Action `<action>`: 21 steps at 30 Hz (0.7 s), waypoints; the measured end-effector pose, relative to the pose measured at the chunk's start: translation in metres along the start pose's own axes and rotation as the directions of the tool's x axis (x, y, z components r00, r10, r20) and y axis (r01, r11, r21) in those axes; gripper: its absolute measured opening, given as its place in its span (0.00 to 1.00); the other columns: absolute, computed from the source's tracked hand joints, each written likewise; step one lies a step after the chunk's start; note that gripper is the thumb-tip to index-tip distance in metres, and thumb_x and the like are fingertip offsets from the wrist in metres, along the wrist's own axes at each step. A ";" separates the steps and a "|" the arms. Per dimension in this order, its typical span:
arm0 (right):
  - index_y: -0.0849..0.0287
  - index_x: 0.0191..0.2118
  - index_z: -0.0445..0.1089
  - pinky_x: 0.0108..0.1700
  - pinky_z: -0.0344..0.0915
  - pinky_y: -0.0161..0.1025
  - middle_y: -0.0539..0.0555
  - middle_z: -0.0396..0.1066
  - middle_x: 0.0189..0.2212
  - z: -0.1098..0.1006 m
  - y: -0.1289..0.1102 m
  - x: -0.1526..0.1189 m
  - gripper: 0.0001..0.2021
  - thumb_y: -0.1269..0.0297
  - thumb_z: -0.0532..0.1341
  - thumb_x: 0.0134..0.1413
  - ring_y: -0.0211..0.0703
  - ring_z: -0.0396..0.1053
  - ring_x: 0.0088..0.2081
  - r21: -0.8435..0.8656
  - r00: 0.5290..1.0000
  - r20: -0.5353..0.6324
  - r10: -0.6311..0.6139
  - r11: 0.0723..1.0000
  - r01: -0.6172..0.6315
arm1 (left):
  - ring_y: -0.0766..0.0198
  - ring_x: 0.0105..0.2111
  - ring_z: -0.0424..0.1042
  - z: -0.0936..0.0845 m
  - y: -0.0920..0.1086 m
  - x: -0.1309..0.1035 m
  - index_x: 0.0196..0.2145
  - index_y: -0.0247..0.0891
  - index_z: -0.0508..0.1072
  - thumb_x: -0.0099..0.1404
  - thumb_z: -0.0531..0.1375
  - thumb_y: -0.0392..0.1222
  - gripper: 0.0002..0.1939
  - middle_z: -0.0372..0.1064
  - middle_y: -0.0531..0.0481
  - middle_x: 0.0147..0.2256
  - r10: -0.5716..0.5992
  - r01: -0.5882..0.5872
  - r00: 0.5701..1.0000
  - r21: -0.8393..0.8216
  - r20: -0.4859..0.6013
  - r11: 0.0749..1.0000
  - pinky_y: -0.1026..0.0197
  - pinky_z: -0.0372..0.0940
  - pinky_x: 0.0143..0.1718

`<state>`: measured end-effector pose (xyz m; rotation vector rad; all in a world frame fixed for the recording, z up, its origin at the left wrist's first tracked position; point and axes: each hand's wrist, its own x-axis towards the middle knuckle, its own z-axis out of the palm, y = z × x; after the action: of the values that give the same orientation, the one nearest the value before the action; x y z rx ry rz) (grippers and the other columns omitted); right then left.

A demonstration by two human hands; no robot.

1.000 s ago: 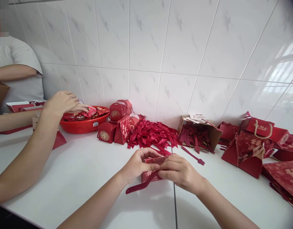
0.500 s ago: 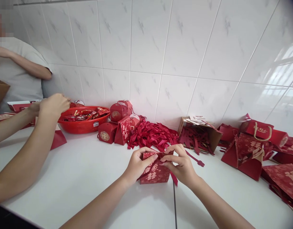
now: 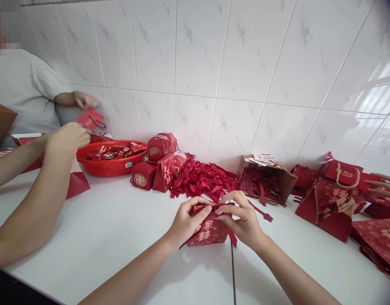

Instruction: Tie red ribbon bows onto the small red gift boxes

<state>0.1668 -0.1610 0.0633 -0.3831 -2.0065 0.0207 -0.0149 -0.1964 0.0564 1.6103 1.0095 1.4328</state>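
Observation:
A red gift box [image 3: 210,232] with gold characters stands upright on the white table in front of me. My left hand [image 3: 186,222] is closed on its upper left side, thumb on the front face. At the top edge my right hand [image 3: 243,217] pinches a dark red ribbon, with the fingertips of both hands close together. One ribbon end [image 3: 233,238] hangs down on the right side of the box. The part of the ribbon between my fingers is mostly hidden.
Behind the box lie a heap of red ribbons [image 3: 204,180] and a tipped cardboard box [image 3: 287,186] of more ribbons. Finished-looking red boxes [image 3: 144,176] stand beside a red basin [image 3: 109,170] of sweets. Co-workers' hands [image 3: 66,140] are at left; another hand [image 3: 385,186] is at right.
My hands keep their grip with only slight shifts. At the back left, a person's hand has come down beside a red bag. A co-worker's hand has appeared at the right edge.

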 end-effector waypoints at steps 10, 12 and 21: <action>0.53 0.34 0.73 0.41 0.63 0.46 0.54 0.68 0.35 -0.001 0.003 -0.001 0.08 0.75 0.62 0.53 0.45 0.64 0.40 0.018 1.000 0.011 0.022 1.000 -0.022 | 0.60 0.37 0.71 0.000 0.001 0.001 0.35 0.38 0.74 0.62 0.59 0.48 0.11 0.73 0.49 0.34 -0.068 0.068 0.998 0.016 0.010 0.998 0.63 0.64 0.39; 0.53 0.34 0.73 0.40 0.63 0.46 0.54 0.68 0.35 -0.001 0.003 -0.001 0.08 0.74 0.61 0.54 0.45 0.64 0.39 0.006 1.000 0.010 0.000 1.000 0.000 | 0.61 0.37 0.71 0.000 0.002 0.001 0.35 0.38 0.74 0.62 0.59 0.48 0.11 0.73 0.49 0.34 -0.059 0.059 0.998 0.004 0.019 0.998 0.63 0.64 0.39; 0.53 0.33 0.72 0.39 0.61 0.45 0.53 0.69 0.34 -0.003 0.002 0.000 0.08 0.75 0.60 0.54 0.45 0.65 0.39 -0.071 0.999 0.019 -0.030 0.997 0.032 | 0.63 0.36 0.71 0.002 0.001 0.000 0.35 0.38 0.74 0.62 0.59 0.47 0.10 0.73 0.50 0.33 -0.065 0.067 0.997 -0.041 0.037 0.997 0.65 0.64 0.37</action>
<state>0.1702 -0.1595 0.0643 -0.3984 -2.0349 -0.0668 -0.0131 -0.1974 0.0573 1.5524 0.9964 1.3682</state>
